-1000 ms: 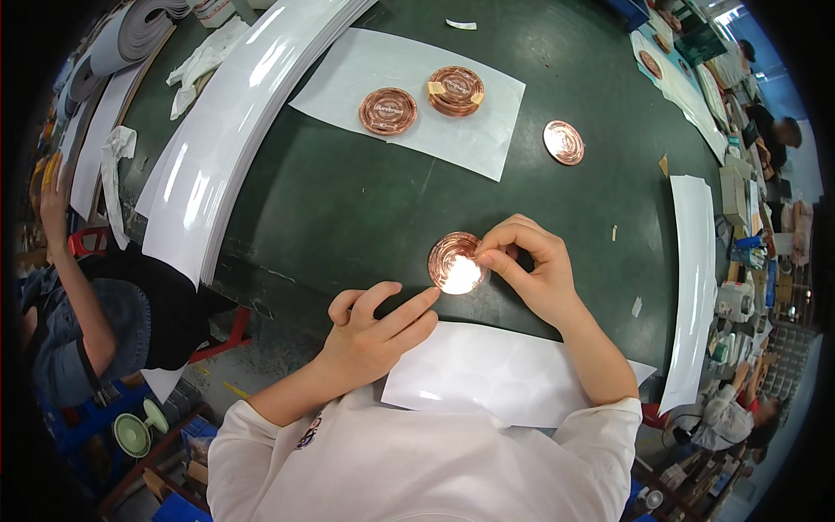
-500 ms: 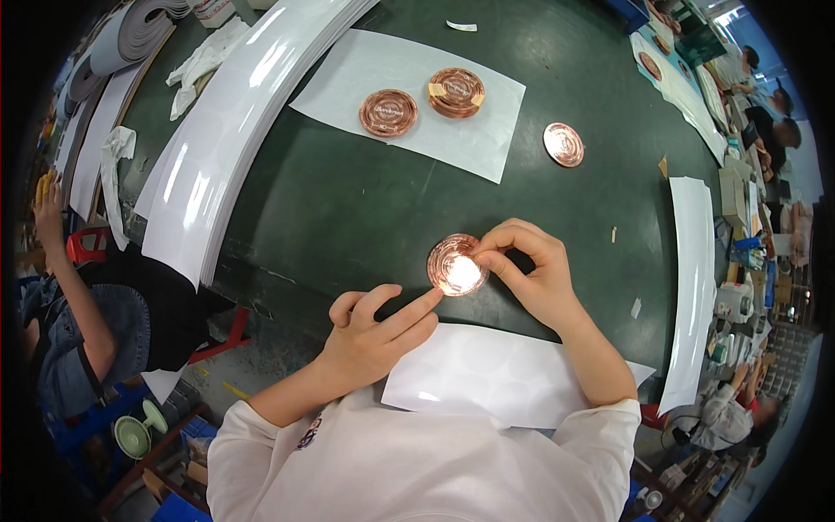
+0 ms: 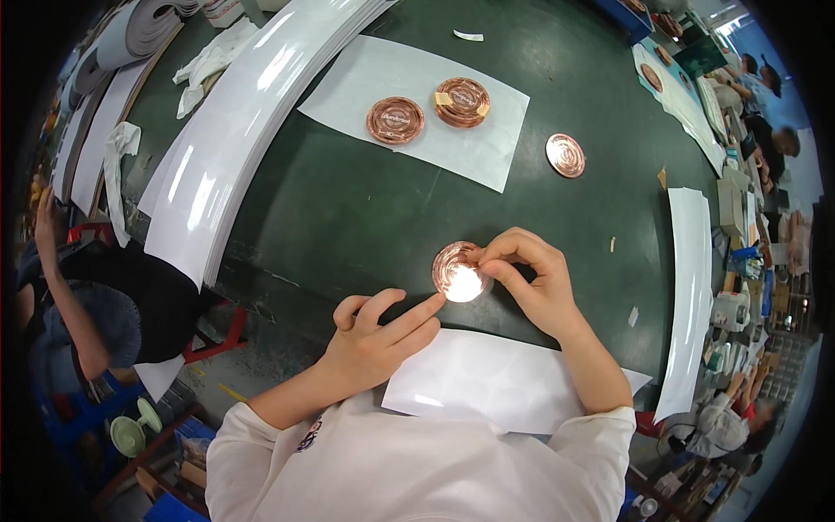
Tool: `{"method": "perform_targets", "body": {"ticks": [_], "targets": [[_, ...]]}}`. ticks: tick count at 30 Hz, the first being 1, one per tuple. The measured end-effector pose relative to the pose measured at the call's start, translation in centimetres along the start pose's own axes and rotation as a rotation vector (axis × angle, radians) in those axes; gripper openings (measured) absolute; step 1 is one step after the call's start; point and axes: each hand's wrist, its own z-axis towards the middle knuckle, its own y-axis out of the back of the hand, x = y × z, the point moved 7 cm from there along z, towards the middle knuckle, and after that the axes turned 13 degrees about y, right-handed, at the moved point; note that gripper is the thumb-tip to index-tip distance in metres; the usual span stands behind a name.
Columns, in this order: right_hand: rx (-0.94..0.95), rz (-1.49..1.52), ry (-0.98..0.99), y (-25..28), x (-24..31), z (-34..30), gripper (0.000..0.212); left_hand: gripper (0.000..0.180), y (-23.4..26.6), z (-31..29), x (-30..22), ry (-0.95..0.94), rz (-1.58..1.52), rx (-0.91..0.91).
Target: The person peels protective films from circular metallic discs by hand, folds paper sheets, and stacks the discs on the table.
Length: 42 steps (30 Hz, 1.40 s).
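A shiny round copper-coloured disc (image 3: 447, 263) lies flat on the green table, close in front of me, with bright glare on its lower half. My left hand (image 3: 374, 344) is open, its outstretched forefinger touching the disc's lower left edge. At the upper right part of the disc, my right hand (image 3: 537, 283) is closed in a pinch of thumb and forefinger. Whatever is between those fingertips is too small or hidden to make out. Nearest my body, a white glossy sheet (image 3: 487, 378) with faint circle outlines lies under my right forearm.
Farther off, a white sheet (image 3: 348, 83) bears a copper-coloured disc (image 3: 395, 120) and a taped stack of discs (image 3: 462, 103). Another disc (image 3: 565, 155) lies to their right. Long glossy white sheets (image 3: 217, 165) are piled at left; a white strip (image 3: 687, 304) lies right. People sit nearby.
Both hands keep nearly the same pose at the disc. The whole view has shifted slightly, and the person at the left has lowered a hand a little.
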Motion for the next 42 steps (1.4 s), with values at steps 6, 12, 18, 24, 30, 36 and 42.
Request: {"method": "perform_targets", "body": {"ticks": [6,12,18,24,30,36,42], "targets": [[-0.044,0.385,-0.134,0.1,-1.4,-0.7,0.009,0.012,0.1,0.1,-0.1,0.002,-0.017,-0.021],[-0.031,0.503,-0.071,0.5,-0.6,-0.1,0.007,0.012,0.4,-0.1,0.0,0.007,-0.038,-0.079],[-0.027,0.491,-0.109,-0.5,-0.2,0.5,0.008,0.013,0.2,0.1,-0.1,0.013,-0.03,-0.072],[0.013,0.545,-0.227,-1.2,-0.3,0.2,0.009,0.013,0.3,0.0,0.0,0.026,-0.026,-0.079],[0.028,0.305,-0.187,1.1,-0.7,0.3,0.008,0.015,0.4,0.0,0.0,0.015,-0.047,-0.081],[-0.064,0.31,-0.143,2.3,1.1,0.9,0.006,0.015,0.4,-0.1,0.0,0.006,-0.06,-0.081],[-0.151,0.009,0.021,2.6,2.3,0.9,0.003,0.014,0.3,0.1,0.1,0.011,-0.118,-0.046]]}}
